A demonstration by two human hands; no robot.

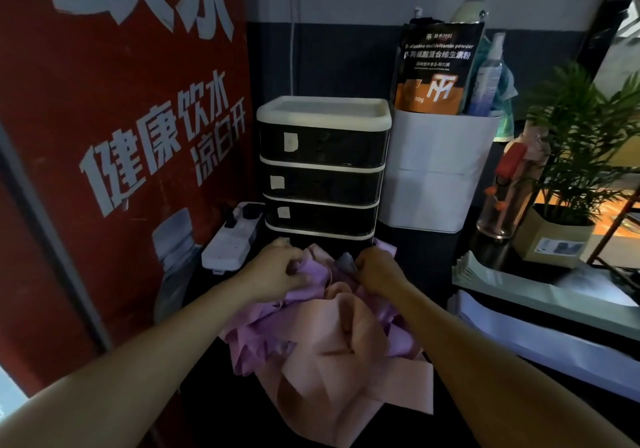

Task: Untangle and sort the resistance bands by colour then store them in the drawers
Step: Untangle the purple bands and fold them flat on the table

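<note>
A tangled heap of resistance bands lies on the dark table in front of me: purple bands (263, 326) at the back and left, pink bands (329, 371) in front, and a bit of grey band (344, 260) at the far edge. My left hand (277, 267) grips the purple bands at the heap's far left. My right hand (377, 271) grips bands at the far right, beside the grey piece. Directly behind the heap stands a black drawer unit (322, 177) with white trim and small labels; all the drawers I can see are closed.
A white power strip (232, 236) lies left of the drawers, against a red poster wall (104, 118). A white bin (436, 174) with a supplement bag and bottles stands to the right. Farther right are a potted plant (571, 184), a bottle and stacked papers (540, 312).
</note>
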